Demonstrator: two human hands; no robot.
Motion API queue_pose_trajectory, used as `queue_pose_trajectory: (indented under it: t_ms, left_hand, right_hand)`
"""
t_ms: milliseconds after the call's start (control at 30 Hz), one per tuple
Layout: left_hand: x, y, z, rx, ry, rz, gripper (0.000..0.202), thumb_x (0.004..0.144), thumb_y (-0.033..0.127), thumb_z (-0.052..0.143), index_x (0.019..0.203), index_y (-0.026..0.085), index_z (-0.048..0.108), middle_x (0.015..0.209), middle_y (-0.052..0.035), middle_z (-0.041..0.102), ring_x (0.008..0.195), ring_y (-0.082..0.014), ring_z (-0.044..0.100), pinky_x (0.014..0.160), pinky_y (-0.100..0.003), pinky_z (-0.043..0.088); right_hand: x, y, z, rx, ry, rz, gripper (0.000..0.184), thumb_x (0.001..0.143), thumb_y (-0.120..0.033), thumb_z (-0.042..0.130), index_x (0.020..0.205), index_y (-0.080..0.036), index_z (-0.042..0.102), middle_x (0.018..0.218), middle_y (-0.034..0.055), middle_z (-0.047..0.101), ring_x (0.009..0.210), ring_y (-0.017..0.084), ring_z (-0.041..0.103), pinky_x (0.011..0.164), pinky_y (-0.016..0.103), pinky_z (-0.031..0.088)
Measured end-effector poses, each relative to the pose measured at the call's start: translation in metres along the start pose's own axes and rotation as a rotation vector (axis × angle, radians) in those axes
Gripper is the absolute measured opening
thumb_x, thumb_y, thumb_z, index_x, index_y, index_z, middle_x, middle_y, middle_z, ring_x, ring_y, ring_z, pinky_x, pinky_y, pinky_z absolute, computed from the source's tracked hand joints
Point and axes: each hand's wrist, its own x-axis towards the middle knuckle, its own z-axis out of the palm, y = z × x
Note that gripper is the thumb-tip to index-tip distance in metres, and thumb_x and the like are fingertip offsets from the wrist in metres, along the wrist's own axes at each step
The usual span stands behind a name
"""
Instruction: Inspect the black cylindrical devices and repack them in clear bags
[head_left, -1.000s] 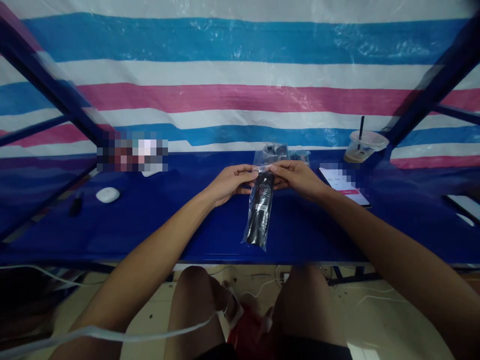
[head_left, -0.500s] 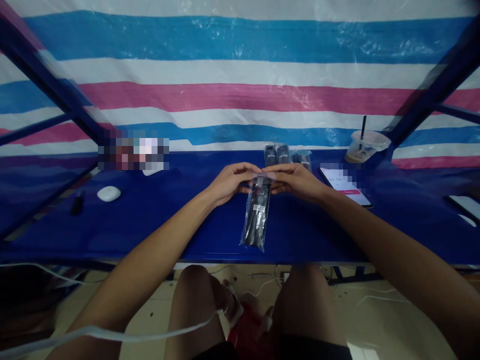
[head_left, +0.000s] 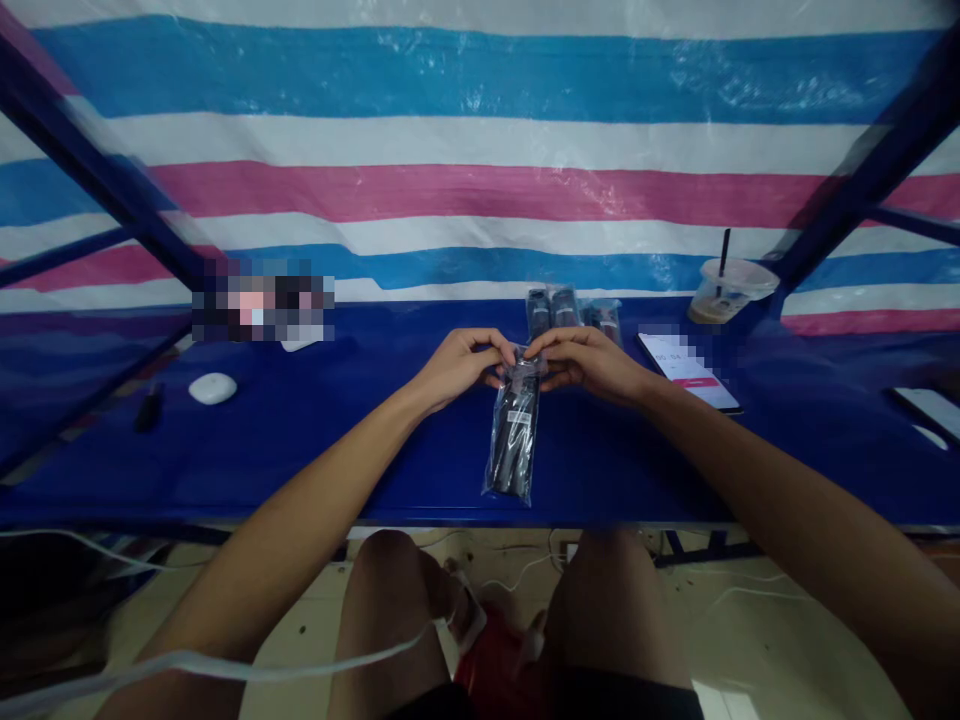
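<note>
A clear plastic bag (head_left: 498, 478) with a long black object (head_left: 517, 440) inside rests on the blue table, near its front edge. The black object bears a small white label; its exact kind is hard to make out through the film. At the bag's far end, my left hand (head_left: 463, 368) pinches the plastic from the left between thumb and fingers. My right hand (head_left: 589, 362) pinches the same end from the right, its fingertips close to those of the left. Just beyond the hands lie several similar bagged black objects (head_left: 551, 308), partly hidden by my right hand.
Right of my hands lies a lit phone (head_left: 686, 372), with a plastic cup and straw (head_left: 724, 292) behind it. A white rounded object (head_left: 213, 388) and a small dark item (head_left: 148, 408) sit at left. Blue frame bars (head_left: 840, 200) flank the table; a striped sheet hangs behind.
The plastic at the bag's far end looks more bunched and folded down between my fingertips. My hands have barely shifted, and the view has moved slightly.
</note>
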Motion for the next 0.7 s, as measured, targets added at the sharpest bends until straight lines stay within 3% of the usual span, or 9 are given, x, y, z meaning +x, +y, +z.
queue_pose_trajectory:
  t_ms: [200, 300, 533, 700]
  left_hand:
    - [-0.001, 0.000, 0.002, 0.055, -0.026, 0.039, 0.010, 0.081, 0.020, 0.069, 0.072, 0.016, 0.070, 0.078, -0.0033, 0.065, 0.067, -0.0102, 0.058, 0.062, -0.024, 0.057]
    - [-0.002, -0.001, 0.001, 0.079, -0.030, 0.041, 0.011, 0.083, 0.020, 0.069, 0.073, 0.017, 0.071, 0.076, -0.0039, 0.064, 0.067, -0.0111, 0.059, 0.062, -0.025, 0.057]
    - [-0.001, -0.004, 0.001, 0.083, -0.034, 0.042, 0.010, 0.081, 0.020, 0.069, 0.072, 0.018, 0.070, 0.076, -0.0036, 0.064, 0.067, -0.0113, 0.060, 0.062, -0.027, 0.057]
    - [-0.001, -0.003, 0.001, 0.099, -0.008, 0.023, 0.011, 0.081, 0.020, 0.067, 0.071, 0.018, 0.069, 0.076, -0.0035, 0.063, 0.066, -0.0107, 0.060, 0.064, -0.027, 0.057]
  right_hand:
    - [-0.002, 0.000, 0.010, -0.084, 0.058, -0.027, 0.033, 0.084, -0.050, 0.083, 0.086, -0.019, 0.070, 0.087, 0.0061, 0.076, 0.082, 0.020, 0.074, 0.066, 0.031, 0.065]
    - [-0.002, 0.005, 0.015, -0.158, 0.067, -0.046, 0.038, 0.077, -0.044, 0.091, 0.082, -0.021, 0.062, 0.083, 0.0031, 0.073, 0.077, 0.018, 0.072, 0.061, 0.029, 0.063]
    - [-0.002, 0.010, 0.016, -0.149, 0.030, -0.041, 0.041, 0.076, -0.035, 0.092, 0.088, -0.023, 0.054, 0.083, -0.0005, 0.070, 0.074, 0.016, 0.070, 0.063, 0.030, 0.063]
    - [-0.004, 0.009, 0.017, -0.161, -0.012, -0.072, 0.043, 0.075, -0.029, 0.091, 0.096, -0.024, 0.053, 0.093, 0.0001, 0.072, 0.082, 0.016, 0.071, 0.073, 0.030, 0.060]
